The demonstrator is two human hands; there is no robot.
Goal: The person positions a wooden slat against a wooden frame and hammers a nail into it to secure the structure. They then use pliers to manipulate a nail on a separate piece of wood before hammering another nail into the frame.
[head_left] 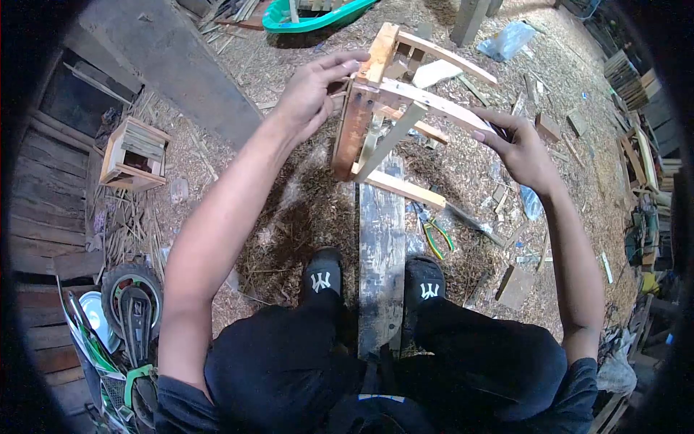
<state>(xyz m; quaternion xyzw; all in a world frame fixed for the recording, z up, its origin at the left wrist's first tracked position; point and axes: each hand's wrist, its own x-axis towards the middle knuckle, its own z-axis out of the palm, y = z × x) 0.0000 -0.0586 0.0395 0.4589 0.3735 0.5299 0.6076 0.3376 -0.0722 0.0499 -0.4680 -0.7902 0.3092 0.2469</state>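
A small wooden stool frame (356,130) lies tipped on its side, with its legs pointing to the right. It rests at the far end of a worn plank (381,267) that runs out between my feet. My left hand (312,94) holds the upper seat end, fingers on the outer face. My right hand (522,148) is closed round the tip of one upper leg, thumb below and fingers above. Below the stool, pliers (438,239) with green and yellow handles lie on the ground beside a long dark tool (473,223), whose kind I cannot make out.
Wood shavings and offcuts cover the ground. A green plastic tub (311,22) stands at the back, a small wooden box (135,155) on the left. Lower left is a small wheeled bike (134,304). A large board (170,65) slants across the upper left.
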